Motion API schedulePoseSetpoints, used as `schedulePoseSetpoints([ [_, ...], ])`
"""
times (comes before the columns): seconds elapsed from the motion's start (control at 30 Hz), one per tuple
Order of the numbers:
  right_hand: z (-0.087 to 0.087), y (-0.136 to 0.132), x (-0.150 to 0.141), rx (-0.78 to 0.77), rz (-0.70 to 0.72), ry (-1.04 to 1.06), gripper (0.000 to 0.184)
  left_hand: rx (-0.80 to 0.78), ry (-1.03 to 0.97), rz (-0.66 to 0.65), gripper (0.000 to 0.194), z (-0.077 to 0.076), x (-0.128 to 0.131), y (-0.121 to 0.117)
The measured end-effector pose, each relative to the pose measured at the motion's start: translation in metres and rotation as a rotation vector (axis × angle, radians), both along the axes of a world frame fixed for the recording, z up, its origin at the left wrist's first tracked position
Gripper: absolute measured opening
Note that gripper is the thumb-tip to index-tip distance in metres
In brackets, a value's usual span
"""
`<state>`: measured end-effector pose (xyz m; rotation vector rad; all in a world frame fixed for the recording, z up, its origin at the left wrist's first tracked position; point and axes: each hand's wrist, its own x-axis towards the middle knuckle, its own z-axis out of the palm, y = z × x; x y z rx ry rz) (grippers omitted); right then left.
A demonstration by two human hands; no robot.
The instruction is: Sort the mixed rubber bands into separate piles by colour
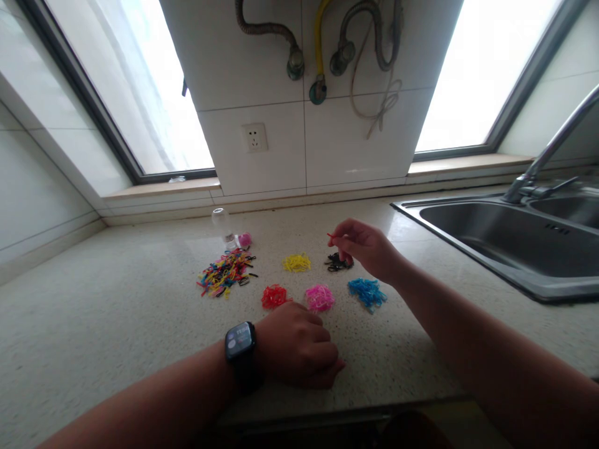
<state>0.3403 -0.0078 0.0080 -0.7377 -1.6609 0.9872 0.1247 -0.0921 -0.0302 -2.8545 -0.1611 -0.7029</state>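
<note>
Between thumb and fingertips, my right hand [362, 246] pinches a small red rubber band [332, 236], just above a pile of black rubber bands [336, 263]. My left hand [299, 346] lies curled on the counter, its palm side hidden, so what it holds, if anything, does not show. Close beyond its knuckles are a red pile of rubber bands [274, 296] and a pink pile [320, 298]. A yellow pile [296, 262] lies farther back, and a blue pile [367, 293] sits below my right wrist. At the left is a larger mixed-colour heap of rubber bands [226, 273].
Behind the mixed heap stands a clear plastic container [219, 226] beside a round pink object [244, 239]. A steel sink [486, 243] with a faucet [519, 187] borders the speckled counter [116, 299] on the right. Pipes and a socket [255, 137] are on the tiled wall.
</note>
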Motion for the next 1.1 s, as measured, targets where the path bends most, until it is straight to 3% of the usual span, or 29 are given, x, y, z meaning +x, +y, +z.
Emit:
schedulePoseSetpoints([
  [0.6, 0.001, -0.001, 0.001, 0.132, -0.122, -0.118, 0.018, -0.01, -0.017, -0.002, 0.035, 0.0, 0.0, 0.0],
  [1.1, 0.01, -0.006, 0.0, 0.046, -0.135, 0.113, 0.015, -0.017, -0.03, -0.018, 0.035, 0.0, 0.0, 0.001],
])
